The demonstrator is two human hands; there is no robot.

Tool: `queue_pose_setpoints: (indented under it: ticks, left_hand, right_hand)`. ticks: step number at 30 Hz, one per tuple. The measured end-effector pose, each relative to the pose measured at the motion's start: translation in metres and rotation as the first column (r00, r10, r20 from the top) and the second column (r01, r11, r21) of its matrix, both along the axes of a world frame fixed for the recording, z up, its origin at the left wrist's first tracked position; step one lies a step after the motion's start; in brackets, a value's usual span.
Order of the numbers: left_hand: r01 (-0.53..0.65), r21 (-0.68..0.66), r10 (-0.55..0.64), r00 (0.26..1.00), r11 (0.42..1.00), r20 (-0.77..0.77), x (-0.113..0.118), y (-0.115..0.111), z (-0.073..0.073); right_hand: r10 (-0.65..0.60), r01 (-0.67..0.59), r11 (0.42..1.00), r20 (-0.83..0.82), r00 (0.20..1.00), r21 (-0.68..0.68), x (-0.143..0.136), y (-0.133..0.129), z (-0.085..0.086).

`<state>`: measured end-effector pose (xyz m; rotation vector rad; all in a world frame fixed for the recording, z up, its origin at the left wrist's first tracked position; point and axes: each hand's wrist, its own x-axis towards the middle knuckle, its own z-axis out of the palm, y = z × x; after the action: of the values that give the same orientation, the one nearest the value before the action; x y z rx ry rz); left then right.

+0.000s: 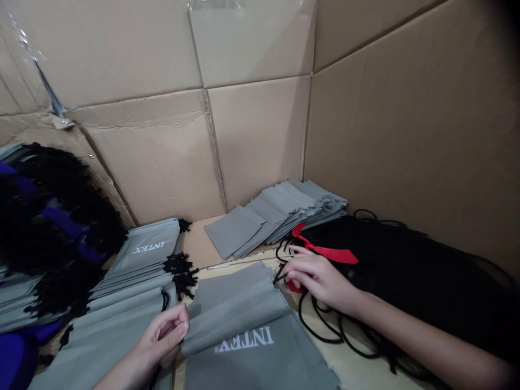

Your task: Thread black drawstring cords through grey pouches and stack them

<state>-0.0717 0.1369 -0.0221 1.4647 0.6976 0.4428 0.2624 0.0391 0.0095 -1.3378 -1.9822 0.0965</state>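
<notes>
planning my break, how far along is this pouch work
Looks done: stacked pouches at left, black ends showing. In hand: grey pouch in the left hand, right hand at a black cord. Apparently left: plain pile behind, no cords visible.

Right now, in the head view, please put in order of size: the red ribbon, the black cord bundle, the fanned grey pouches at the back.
Largest: black cord bundle
Next: fanned grey pouches
Smallest: red ribbon

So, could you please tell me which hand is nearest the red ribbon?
The right hand, its fingers beside the red ribbon; the left hand is well away, pinching a grey pouch.
</notes>
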Motion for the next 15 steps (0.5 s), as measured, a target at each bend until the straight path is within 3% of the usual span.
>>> queue_pose_setpoints:
  ticks: [6,15]
  left_hand:
    - [-0.002,0.021,0.002,1.000,1.000,-0.021,-0.002,0.001,0.004]
    - [-0.047,-0.032,0.047,0.999,0.998,-0.017,-0.002,0.000,0.003]
  right_hand:
    - [-0.155,0.155,0.987,0.001,0.988,0.034,0.032,0.006,-0.002]
    - [-0.170,0.178,0.966,0.061,0.984,-0.190,0.031,0.004,-0.003]
